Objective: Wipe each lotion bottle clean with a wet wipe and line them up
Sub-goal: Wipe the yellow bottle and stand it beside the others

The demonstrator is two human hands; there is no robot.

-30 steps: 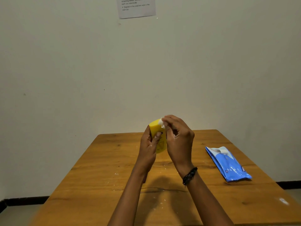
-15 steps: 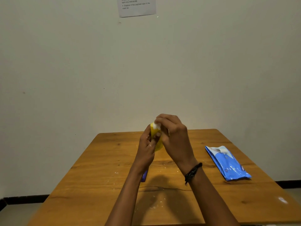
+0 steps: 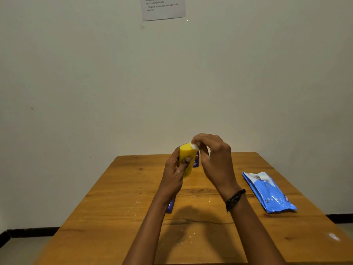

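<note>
My left hand point(image 3: 172, 174) grips a yellow lotion bottle point(image 3: 187, 157) above the middle of the wooden table point(image 3: 114, 217), its flat base turned up. My right hand point(image 3: 214, 159) pinches a small white wet wipe point(image 3: 194, 145) against the bottle's top right edge. A purple bottle point(image 3: 196, 159) shows just behind the yellow one, mostly hidden. Another purple bottle point(image 3: 170, 205) lies on the table under my left forearm, only its end visible.
A blue wet wipe pack point(image 3: 268, 192) lies flat on the right side of the table. White specks dot the table's middle. A printed paper sheet point(image 3: 163, 7) is stuck to the wall above. The wall stands right behind the table's far edge.
The yellow bottle has turned in my left hand, so more of its broad face and flat end show. My right hand shifted the wipe to the upper right edge.
</note>
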